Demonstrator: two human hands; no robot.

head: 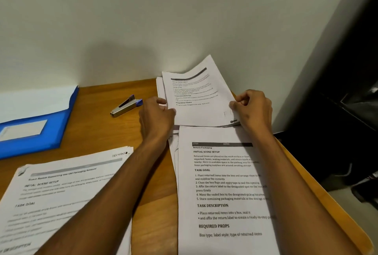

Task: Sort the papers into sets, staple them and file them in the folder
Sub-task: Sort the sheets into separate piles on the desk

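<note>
A printed sheet (196,99) is lifted off the far pile of papers (160,87) by the wall, its top edge curling up. My left hand (157,117) pinches its left edge and my right hand (252,109) pinches its lower right corner. In front of it lies a second pile (223,189) headed "Return Packaging". A third set marked "SECTION" (67,193) rests at the lower left. The silver and blue stapler (125,106) lies left of my left hand. The blue folder (34,129) lies at the far left.
The wooden desk (102,132) meets a white wall at the back. Its right edge (319,189) drops off to a dark area with a floor below.
</note>
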